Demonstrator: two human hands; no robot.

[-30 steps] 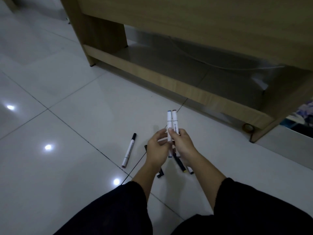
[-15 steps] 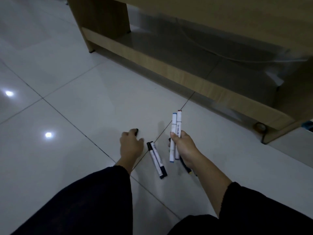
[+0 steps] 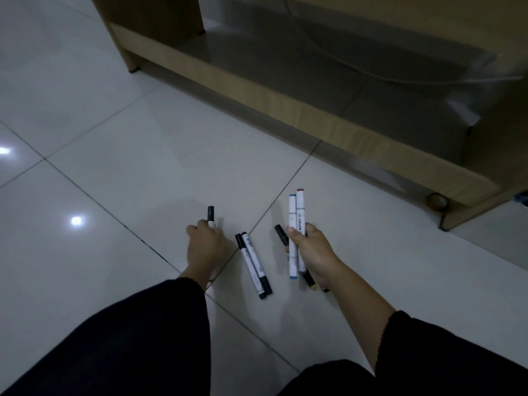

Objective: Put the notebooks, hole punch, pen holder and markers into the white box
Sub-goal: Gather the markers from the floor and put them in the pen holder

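Gripping two markers (image 3: pixel 295 224), right hand (image 3: pixel 311 252), seemingly

Dim, greyish light. Two small bright ceiling-light reflections glare on the glossy floor tiles (image 3: pixel 85 172) at left. Soft shadows spread beneath the wooden desk (image 3: pixel 328 121), whose right part is motion-blurred. Wide-angle bending shows at the edges.

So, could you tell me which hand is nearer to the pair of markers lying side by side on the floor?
Left. The left hand sits just beside the pair of markers, closed on another marker. The right hand is farther off, gripping two white markers.
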